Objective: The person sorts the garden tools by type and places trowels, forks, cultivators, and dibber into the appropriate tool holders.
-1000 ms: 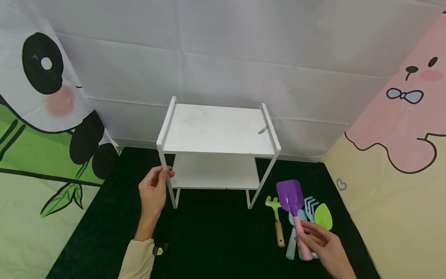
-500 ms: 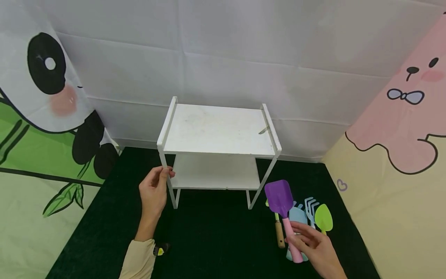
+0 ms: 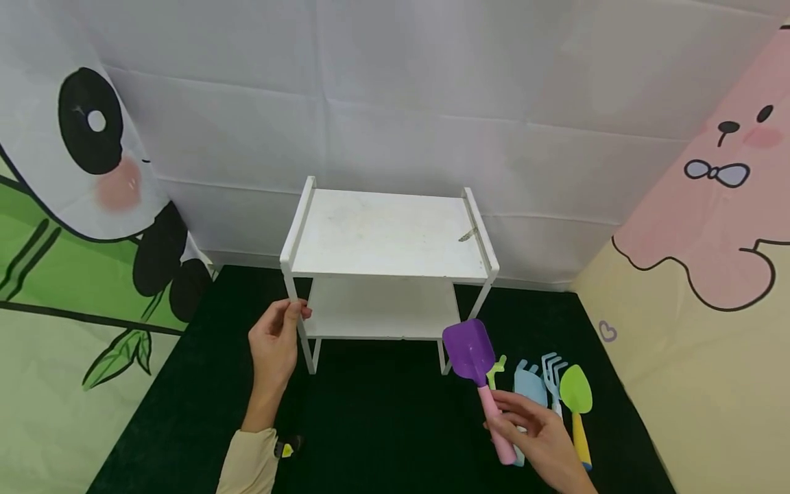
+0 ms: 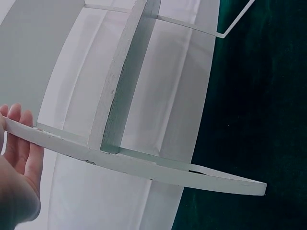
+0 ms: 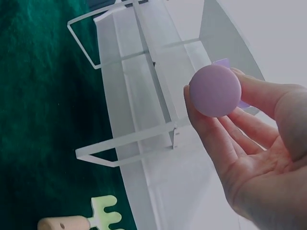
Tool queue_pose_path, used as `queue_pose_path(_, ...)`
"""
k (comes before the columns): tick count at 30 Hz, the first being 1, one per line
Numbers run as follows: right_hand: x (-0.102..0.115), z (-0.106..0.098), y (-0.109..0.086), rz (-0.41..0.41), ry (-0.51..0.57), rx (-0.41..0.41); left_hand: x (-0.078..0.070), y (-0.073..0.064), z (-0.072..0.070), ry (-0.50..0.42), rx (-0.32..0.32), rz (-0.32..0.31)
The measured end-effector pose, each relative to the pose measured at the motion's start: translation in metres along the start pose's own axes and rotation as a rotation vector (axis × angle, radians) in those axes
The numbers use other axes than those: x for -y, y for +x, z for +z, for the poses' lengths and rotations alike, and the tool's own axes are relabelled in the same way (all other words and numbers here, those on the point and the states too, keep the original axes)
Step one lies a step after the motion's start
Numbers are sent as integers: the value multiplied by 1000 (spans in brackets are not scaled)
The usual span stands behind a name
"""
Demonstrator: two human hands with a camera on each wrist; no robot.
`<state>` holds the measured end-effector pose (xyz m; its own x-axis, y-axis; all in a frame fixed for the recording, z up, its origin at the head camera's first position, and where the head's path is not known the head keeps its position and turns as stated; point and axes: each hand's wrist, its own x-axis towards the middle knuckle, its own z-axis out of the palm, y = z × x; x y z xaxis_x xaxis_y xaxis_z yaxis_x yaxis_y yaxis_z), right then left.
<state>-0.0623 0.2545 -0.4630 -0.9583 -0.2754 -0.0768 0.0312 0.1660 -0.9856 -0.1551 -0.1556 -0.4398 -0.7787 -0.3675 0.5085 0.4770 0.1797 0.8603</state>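
A white two-tier shelf [image 3: 389, 233] stands on dark green carpet against a white cloth wall. My left hand [image 3: 274, 343] pinches its front left leg between thumb and fingers, just below the top tier; the left wrist view shows the fingers [image 4: 29, 148] around the white bar. In my right hand [image 3: 533, 432] is a toy shovel [image 3: 471, 351] with a purple blade and pink handle, gripped by the handle. The blade points up and away, overlapping the shelf's front right foot in the head view. The right wrist view looks at the round handle end [image 5: 216, 91].
Right of the shelf lie a green rake with a wooden handle [image 5: 64, 223], a light blue fork [image 3: 553, 374], a broad light blue tool [image 3: 529, 385] and a green trowel [image 3: 576, 390] with a yellow handle. A cartoon-printed cloth [image 3: 691, 357] borders the right side.
My right hand has carried the shovel leftward, off the other garden tools and toward the shelf's front right leg. The left hand stays on the leg. The head view has tilted slightly.
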Motion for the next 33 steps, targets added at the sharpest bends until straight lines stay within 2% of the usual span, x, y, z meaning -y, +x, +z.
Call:
queue_pose_path(4, 1, 5, 6, -7, -16, 16, 7, 0, 0, 4, -7, -7)
queue_pose_path(11, 1, 14, 18, -62, -4, 43, 4, -1, 2, -9, -9, -13)
queue_pose_path(17, 5, 23, 29, -93, -37, 32, 26, 0, 0, -4, -15, -17)
queue_pose_path(20, 6, 27, 33, -100, -51, 10, 29, -1, -1, 1, -17, -26)
queue_pose_path(23, 6, 31, 38, -107, -41, -6, 25, -1, -1, 1, -20, -27)
queue_pose_path(30, 7, 37, 49, -131, 4, -12, -4, -3, 3, -6, -11, -30)
queue_pose_path(33, 8, 40, 55, -132, -1, -16, -6, -2, 3, -7, -8, -33)
